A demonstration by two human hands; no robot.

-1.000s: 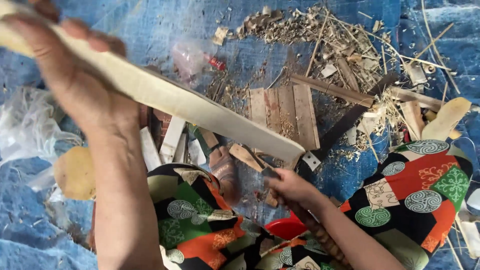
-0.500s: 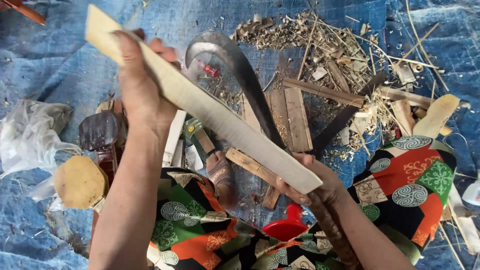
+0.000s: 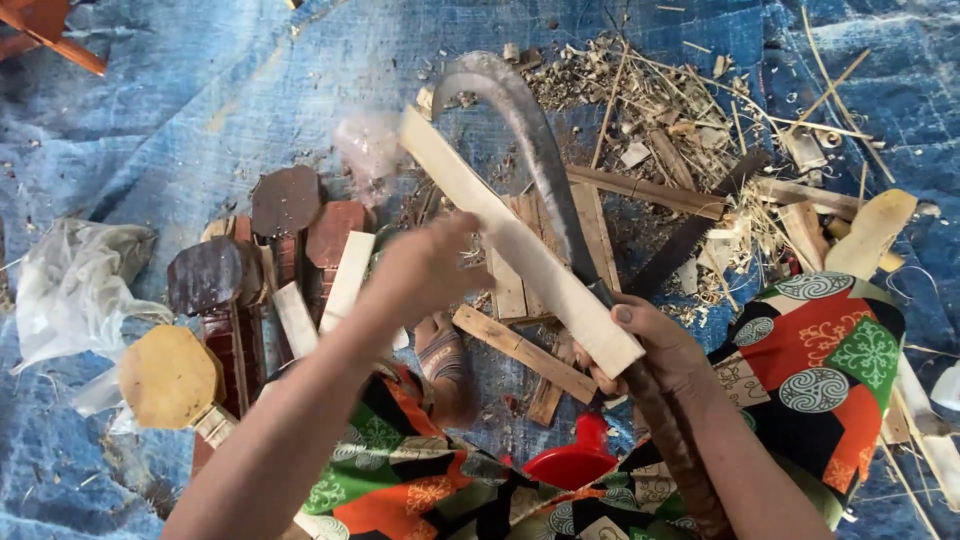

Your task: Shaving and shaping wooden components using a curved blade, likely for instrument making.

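Blue tarpaulin (image 3: pixel 200 110) spread on the ground, strewn wood shavings (image 3: pixel 680 110), curved blade (image 3: pixel 530 140) rising behind pale wooden slat (image 3: pixel 510 240), slat held slantwise above the lap, left hand (image 3: pixel 425 270) fingers wrapped mid-slat, right hand (image 3: pixel 660 350) fingers closed on lower end and blade handle.

This is an informal woodworking spot set up on the ground. A blue tarp (image 3: pixel 180 110) serves as the floor, littered with wood shavings (image 3: pixel 660 100) and offcut slats (image 3: pixel 520 350). Carved dark wooden pieces (image 3: pixel 285 200) and a pale octagonal block (image 3: pixel 168 377) lie about, and a curved blade (image 3: pixel 530 140) sits against a pale wood strip (image 3: pixel 520 245) being worked.
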